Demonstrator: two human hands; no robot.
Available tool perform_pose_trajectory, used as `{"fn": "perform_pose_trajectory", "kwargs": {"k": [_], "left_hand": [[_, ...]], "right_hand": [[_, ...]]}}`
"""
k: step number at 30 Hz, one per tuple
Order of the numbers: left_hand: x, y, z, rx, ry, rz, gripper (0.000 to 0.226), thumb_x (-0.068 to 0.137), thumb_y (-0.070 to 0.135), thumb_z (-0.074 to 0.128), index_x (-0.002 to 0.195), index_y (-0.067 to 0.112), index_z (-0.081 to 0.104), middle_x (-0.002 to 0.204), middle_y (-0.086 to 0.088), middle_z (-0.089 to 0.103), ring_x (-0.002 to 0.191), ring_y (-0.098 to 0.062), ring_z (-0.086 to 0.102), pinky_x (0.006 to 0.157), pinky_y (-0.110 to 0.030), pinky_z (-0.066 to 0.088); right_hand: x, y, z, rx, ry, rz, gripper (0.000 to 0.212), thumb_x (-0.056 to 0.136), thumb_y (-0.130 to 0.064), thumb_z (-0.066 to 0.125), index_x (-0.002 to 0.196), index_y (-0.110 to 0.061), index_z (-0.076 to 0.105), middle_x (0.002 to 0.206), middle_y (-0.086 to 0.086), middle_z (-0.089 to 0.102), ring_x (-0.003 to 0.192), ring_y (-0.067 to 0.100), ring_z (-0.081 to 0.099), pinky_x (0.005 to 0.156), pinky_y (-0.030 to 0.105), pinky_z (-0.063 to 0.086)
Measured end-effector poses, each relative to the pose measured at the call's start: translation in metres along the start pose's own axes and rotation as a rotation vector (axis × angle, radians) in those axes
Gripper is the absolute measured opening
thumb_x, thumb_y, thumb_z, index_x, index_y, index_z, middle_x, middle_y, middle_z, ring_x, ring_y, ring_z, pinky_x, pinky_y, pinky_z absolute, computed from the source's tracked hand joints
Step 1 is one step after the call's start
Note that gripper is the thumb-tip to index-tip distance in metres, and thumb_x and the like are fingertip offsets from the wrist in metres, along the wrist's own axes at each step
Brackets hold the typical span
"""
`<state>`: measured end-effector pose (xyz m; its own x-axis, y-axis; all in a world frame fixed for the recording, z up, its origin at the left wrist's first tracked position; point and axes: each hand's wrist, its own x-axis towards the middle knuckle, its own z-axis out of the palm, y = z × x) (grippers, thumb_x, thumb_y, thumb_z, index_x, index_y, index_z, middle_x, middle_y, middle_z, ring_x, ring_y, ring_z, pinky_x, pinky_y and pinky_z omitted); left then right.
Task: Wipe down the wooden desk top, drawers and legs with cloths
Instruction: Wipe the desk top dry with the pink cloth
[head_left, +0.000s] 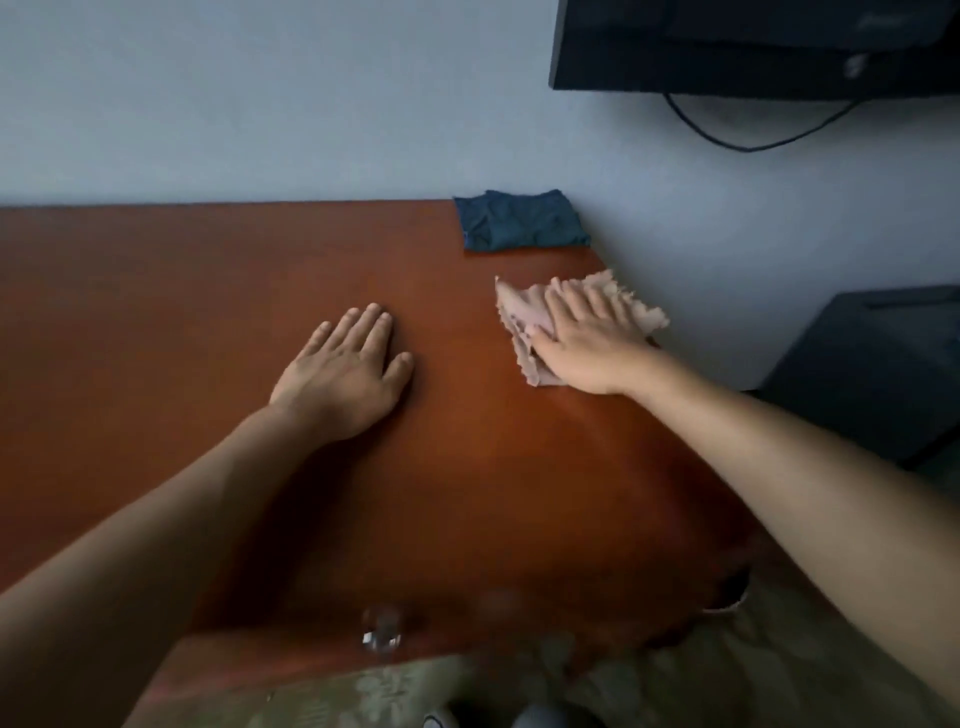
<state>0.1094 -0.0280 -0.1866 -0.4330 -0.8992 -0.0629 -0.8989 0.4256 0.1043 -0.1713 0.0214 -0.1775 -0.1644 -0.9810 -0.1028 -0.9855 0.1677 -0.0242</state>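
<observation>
Pink cloth (524, 312) at the desk's (208, 312) right edge, pressed flat under the right hand (587, 343), fingers straight. Left hand (345, 371) palm-down, released, mid-desk. Blue cloth (522, 221) folded at the far right corner.

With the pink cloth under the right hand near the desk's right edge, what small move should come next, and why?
Probably sweep the right hand and pink cloth leftward: they sit at the desk top's right edge, with bare wood stretching left.
</observation>
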Motion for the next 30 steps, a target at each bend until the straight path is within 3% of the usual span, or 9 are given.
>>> {"fn": "perform_pose_trajectory", "kwargs": {"k": [6,9,11,13,15,18,22,26,30], "left_hand": [[-0.103,0.020,0.012,-0.020,0.003,0.077,0.072,0.107,0.058,0.014,0.166,0.018,0.003,0.173,0.003,-0.007,0.159,-0.013,-0.009,0.128,-0.034,-0.006],[-0.121,0.023,0.012,-0.014,0.000,0.072,0.074,0.106,0.060,0.011,0.166,0.018,0.001,0.173,0.001,-0.007,0.159,-0.015,-0.010,0.128,-0.037,-0.006],[-0.123,0.025,0.010,-0.015,0.006,0.067,0.074,0.106,0.060,0.010,0.166,0.018,0.001,0.173,0.001,-0.008,0.159,-0.015,-0.010,0.129,-0.038,-0.006],[-0.126,0.026,0.010,-0.013,0.008,0.069,0.073,0.106,0.060,0.010,0.166,0.018,0.000,0.173,0.001,-0.008,0.158,-0.014,-0.011,0.129,-0.037,-0.006],[-0.128,0.027,0.011,-0.010,0.016,0.070,0.073,0.106,0.060,0.009,0.166,0.019,0.000,0.173,0.002,-0.009,0.158,-0.013,-0.012,0.128,-0.036,-0.007],[-0.128,0.026,0.014,-0.004,0.036,0.074,0.073,0.105,0.059,0.008,0.166,0.019,-0.001,0.172,0.003,-0.010,0.158,-0.012,-0.013,0.128,-0.035,-0.008],[-0.130,0.026,0.016,0.002,0.065,0.066,0.078,0.101,0.064,-0.001,0.165,0.020,-0.004,0.172,0.004,-0.013,0.157,-0.011,-0.016,0.128,-0.035,-0.009],[-0.129,0.025,0.017,-0.012,0.086,0.057,0.089,0.087,0.065,-0.013,0.165,0.022,-0.006,0.171,0.006,-0.015,0.155,-0.009,-0.019,0.127,-0.033,-0.011],[-0.127,0.023,0.019,-0.009,0.090,0.058,0.091,0.086,0.066,-0.015,0.165,0.022,-0.007,0.171,0.006,-0.014,0.155,-0.008,-0.019,0.127,-0.032,-0.012]], "right_hand": [[-0.145,-0.064,0.033,0.063,0.076,-0.306,0.066,0.104,-0.056,0.012,0.163,-0.033,-0.003,0.170,-0.014,-0.010,0.155,0.010,-0.013,0.127,0.043,-0.008],[-0.172,-0.055,0.022,0.327,0.033,-0.252,0.056,0.096,-0.040,0.040,0.149,-0.050,0.026,0.159,-0.010,0.036,0.145,0.019,0.035,0.120,0.048,0.028],[-0.170,-0.040,0.020,0.426,0.074,-0.083,0.057,0.086,-0.045,0.043,0.141,-0.051,0.029,0.151,-0.003,0.044,0.134,0.025,0.047,0.111,0.051,0.038],[-0.161,-0.028,0.023,0.218,0.066,-0.030,0.063,0.093,-0.064,0.026,0.154,-0.050,0.018,0.167,-0.009,0.017,0.154,0.024,0.017,0.123,0.052,0.016],[-0.142,-0.024,0.016,0.133,0.010,0.039,0.086,0.088,-0.084,0.004,0.162,-0.041,0.001,0.170,-0.012,-0.007,0.157,0.021,-0.009,0.124,0.051,-0.005],[-0.079,-0.020,0.005,0.122,0.023,0.163,0.097,0.086,-0.084,-0.003,0.164,-0.025,-0.002,0.171,0.000,-0.007,0.157,0.025,-0.010,0.126,0.051,-0.007],[0.008,-0.023,-0.007,0.071,0.030,0.174,0.075,0.101,-0.059,0.006,0.164,-0.017,0.007,0.172,0.004,0.002,0.158,0.025,-0.003,0.126,0.051,-0.003],[0.019,-0.066,-0.013,0.026,0.020,-0.039,0.073,0.103,-0.059,0.003,0.164,-0.021,0.002,0.172,0.002,-0.005,0.157,0.022,-0.010,0.127,0.047,-0.006],[-0.081,-0.075,0.014,0.017,-0.022,-0.373,0.073,0.102,-0.063,0.002,0.163,-0.024,-0.008,0.169,-0.007,-0.015,0.154,0.013,-0.020,0.126,0.040,-0.012]]}}
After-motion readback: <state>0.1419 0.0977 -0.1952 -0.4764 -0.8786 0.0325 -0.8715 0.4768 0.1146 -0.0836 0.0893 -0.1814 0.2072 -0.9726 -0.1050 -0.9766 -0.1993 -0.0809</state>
